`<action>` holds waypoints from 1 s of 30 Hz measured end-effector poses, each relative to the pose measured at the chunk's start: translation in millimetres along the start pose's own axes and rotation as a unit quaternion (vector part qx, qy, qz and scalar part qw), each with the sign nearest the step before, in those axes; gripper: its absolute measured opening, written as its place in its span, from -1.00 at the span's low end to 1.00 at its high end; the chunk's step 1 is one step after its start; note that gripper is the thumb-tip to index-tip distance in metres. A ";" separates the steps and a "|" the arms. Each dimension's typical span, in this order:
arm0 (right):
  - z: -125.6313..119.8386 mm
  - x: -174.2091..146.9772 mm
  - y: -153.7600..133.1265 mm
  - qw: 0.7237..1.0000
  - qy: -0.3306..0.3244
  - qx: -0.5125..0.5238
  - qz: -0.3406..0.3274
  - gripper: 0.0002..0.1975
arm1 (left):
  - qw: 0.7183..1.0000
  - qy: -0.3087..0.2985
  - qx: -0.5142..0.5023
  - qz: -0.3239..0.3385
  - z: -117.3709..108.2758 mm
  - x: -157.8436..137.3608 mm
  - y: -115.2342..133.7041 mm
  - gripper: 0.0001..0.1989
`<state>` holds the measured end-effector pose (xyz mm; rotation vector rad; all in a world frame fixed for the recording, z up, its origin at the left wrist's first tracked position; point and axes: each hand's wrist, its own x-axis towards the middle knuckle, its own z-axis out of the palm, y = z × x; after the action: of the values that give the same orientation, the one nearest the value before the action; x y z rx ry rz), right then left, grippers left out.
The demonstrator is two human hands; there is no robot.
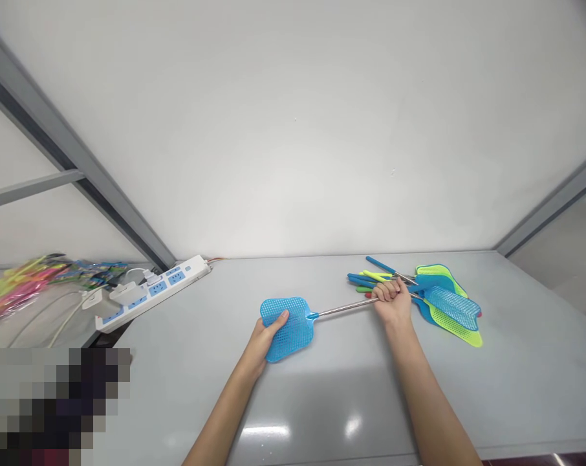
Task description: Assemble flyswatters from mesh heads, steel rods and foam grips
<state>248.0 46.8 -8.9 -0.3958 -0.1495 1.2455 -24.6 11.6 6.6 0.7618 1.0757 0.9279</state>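
A blue fly swatter with a perforated head and a thin metal rod is held above the grey table. My left hand grips the left edge of its head, thumb on top. Around the other end of the rod, the fingers of my right hand are closed; they hide the swatter's handle end. Just behind and to the right of my right hand lies a pile of blue and yellow-green fly swatters, heads to the right and coloured handles to the left.
A white power strip with plugs and cables lies at the table's left edge. Beyond it are bagged colourful items. A white wall panel rises behind the table, with grey frame posts at the sides.
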 end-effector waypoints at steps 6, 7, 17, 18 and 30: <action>2.2 -4.1 11.1 0.999 -0.026 -0.016 -0.027 -0.62 | 1.000 -0.002 -0.007 0.010 -1.8 -1.9 -0.8 -0.61; 2.7 -4.9 12.4 0.999 -0.025 -0.017 -0.029 -0.62 | 1.000 0.000 -0.007 0.013 -2.1 -2.1 -0.8 -0.61; 11.4 -13.6 23.4 0.999 -0.019 -0.029 -0.039 -0.61 | 0.999 0.019 0.020 0.022 -3.0 -0.9 -2.0 -0.64; 11.6 -13.9 24.1 0.998 -0.020 -0.035 -0.041 -0.61 | 0.999 0.020 0.019 0.022 -3.2 -0.8 -2.0 -0.64; 14.7 -19.1 32.9 0.999 -0.023 -0.024 -0.039 -0.61 | 0.999 0.028 0.025 0.015 -4.8 -1.0 -2.3 -0.63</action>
<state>207.8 40.6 -5.6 -0.3996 -0.2332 1.1765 -28.7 10.1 3.5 0.7990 1.1415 0.9557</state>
